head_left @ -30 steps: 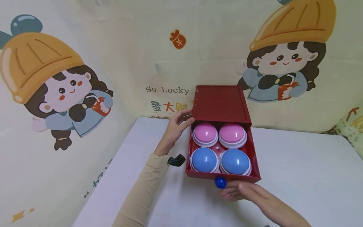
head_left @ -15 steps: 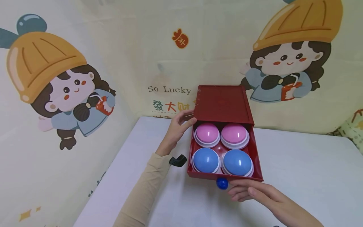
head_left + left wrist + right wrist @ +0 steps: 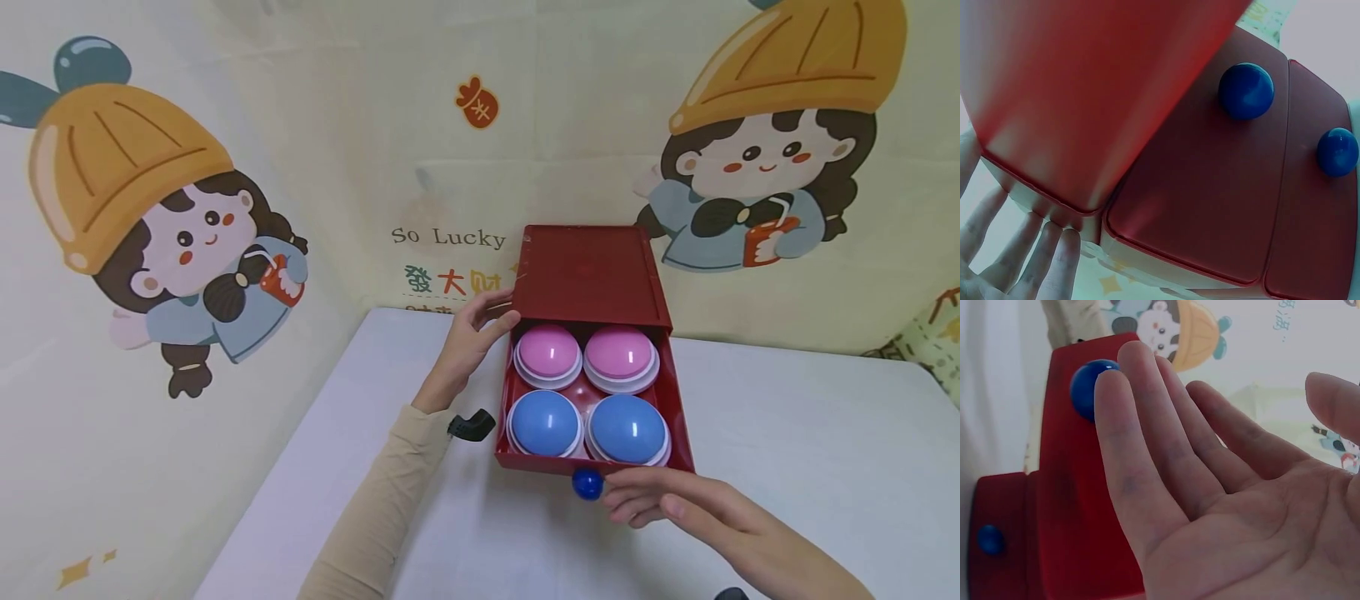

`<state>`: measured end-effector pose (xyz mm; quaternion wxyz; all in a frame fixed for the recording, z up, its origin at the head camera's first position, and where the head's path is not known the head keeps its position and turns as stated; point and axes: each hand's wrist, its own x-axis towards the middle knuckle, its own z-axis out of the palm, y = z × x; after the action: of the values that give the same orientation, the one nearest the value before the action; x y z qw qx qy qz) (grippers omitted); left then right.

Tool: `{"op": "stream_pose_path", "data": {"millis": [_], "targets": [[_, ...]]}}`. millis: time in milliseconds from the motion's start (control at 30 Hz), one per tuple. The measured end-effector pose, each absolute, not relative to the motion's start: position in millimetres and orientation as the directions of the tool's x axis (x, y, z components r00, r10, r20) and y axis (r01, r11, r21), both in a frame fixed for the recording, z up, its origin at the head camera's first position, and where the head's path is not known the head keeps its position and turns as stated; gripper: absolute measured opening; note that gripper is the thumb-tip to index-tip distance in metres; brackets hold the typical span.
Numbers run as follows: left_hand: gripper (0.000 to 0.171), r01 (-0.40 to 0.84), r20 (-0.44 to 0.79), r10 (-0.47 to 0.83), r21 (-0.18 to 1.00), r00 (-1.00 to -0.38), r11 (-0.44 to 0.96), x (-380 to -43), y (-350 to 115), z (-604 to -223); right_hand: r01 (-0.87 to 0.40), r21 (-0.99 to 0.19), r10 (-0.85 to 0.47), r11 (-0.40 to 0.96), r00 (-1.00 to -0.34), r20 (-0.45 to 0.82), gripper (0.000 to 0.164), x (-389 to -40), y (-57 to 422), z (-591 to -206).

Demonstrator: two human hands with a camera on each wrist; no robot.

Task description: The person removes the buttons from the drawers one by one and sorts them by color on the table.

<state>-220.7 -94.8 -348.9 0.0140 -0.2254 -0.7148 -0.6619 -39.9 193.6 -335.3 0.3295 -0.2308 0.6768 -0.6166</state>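
A red drawer cabinet stands on the table with its top drawer pulled out. Inside the drawer sit two pink domes and two blue domes, each on a white base. My left hand rests against the cabinet's left side. The left wrist view has its straight fingers spread along that red side. Beside the drawer's blue knob is my right hand, palm partly turned up. Its extended fingertips overlap the knob in the right wrist view, and nothing lies in the palm.
Two lower drawers with blue knobs are closed under the pulled-out one. The cabinet is on a white table against a cartoon-printed cloth backdrop. A black curved piece shows at the left wrist.
My right hand has shifted slightly right and up along the drawer front, beside the knob. The left hand stays on the cabinet's side, and the drawer remains pulled out. The head view has turned slightly.
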Motion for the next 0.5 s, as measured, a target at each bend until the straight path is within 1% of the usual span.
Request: {"op": "stream_pose_path", "data": {"millis": [200,433,500], "targets": [[0.044,0.343,0.32,0.299,0.939,-0.899,0.025,-221,-95,-349,0.02,-0.988,-0.729,0.15,-0.673,-0.125,0.041,-40,194,-324],[0.043,0.341,0.319,0.297,0.94,-0.9,0.023,-220,-95,-349,-0.038,-0.97,-0.688,0.238,-0.712,-0.141,0.041,-41,194,-313],[0.044,0.343,0.321,0.299,0.939,-0.899,0.024,-220,-96,-349,-0.063,-0.969,-0.684,0.237,-0.72,-0.12,0.04,-42,194,-311]]}}
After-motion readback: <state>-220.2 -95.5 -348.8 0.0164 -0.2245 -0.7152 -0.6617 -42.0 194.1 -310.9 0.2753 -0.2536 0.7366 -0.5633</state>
